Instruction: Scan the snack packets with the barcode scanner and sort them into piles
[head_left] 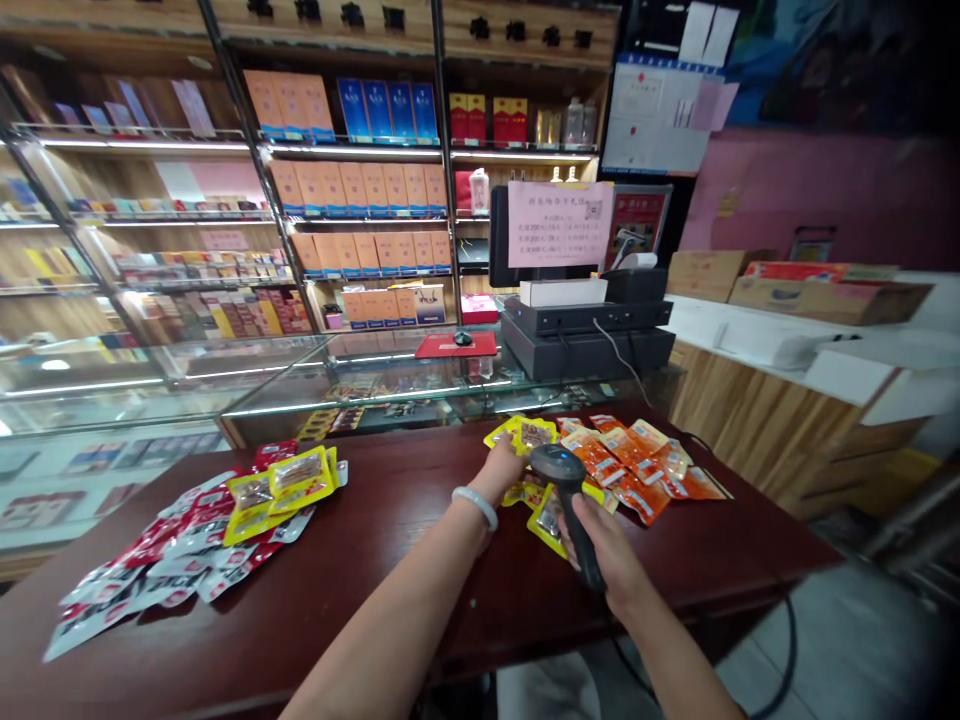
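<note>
My right hand (606,550) is wrapped round the handle of a black barcode scanner (559,465), whose head is over the yellow packets. My left hand (504,464), with a pale bangle (477,506) on the wrist, is closed on a yellow snack packet (537,432) just beyond the scanner; its fingertips are partly hidden. Beneath the scanner lies another yellow snack packet (549,522), partly covered by it. To the right spreads a pile of orange snack packets (641,498). At the left, two yellow snack packets (300,474) rest on a heap of red and silver packets (180,535).
The dark red table (375,590) meets a glass display counter (352,345). A monitor bearing a pink notice (559,225) stands behind, above a black cash drawer (589,345). The scanner's cable (787,650) hangs at the right. Shelves hold boxed goods (375,190).
</note>
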